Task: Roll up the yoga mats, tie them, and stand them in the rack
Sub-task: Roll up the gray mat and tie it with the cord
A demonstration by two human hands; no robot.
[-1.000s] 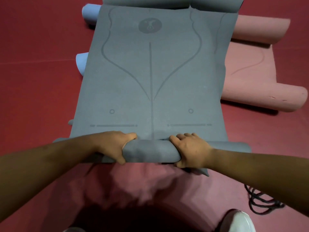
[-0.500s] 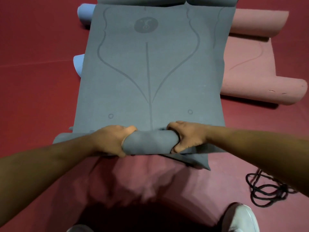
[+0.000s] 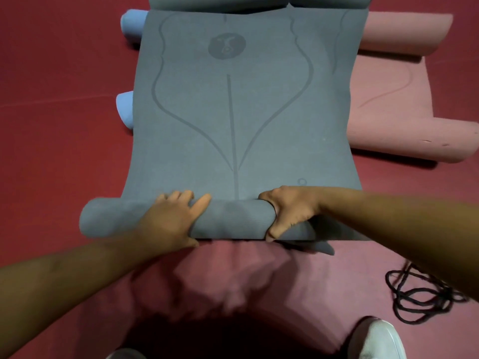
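Observation:
A grey yoga mat (image 3: 241, 120) with printed lines and a round logo lies flat on the red floor, stretching away from me. Its near end is wound into a thick roll (image 3: 230, 220) lying crosswise. My left hand (image 3: 171, 218) rests over the roll's left half, fingers spread across its top. My right hand (image 3: 287, 211) clamps the roll right of centre, thumb at the front and fingers over the back. A loose flap of the mat pokes out under the right end.
A pink mat (image 3: 388, 99) lies under the grey one, its rolled ends sticking out to the right. Blue mat roll ends (image 3: 125, 108) show at the left. A black cord (image 3: 425, 294) is coiled on the floor lower right. White shoes (image 3: 375, 340) at the bottom.
The roll has moved forward along the mat and grown thicker. My left hand shifted from gripping to lying flatter on top; the small circle marks are now nearly covered.

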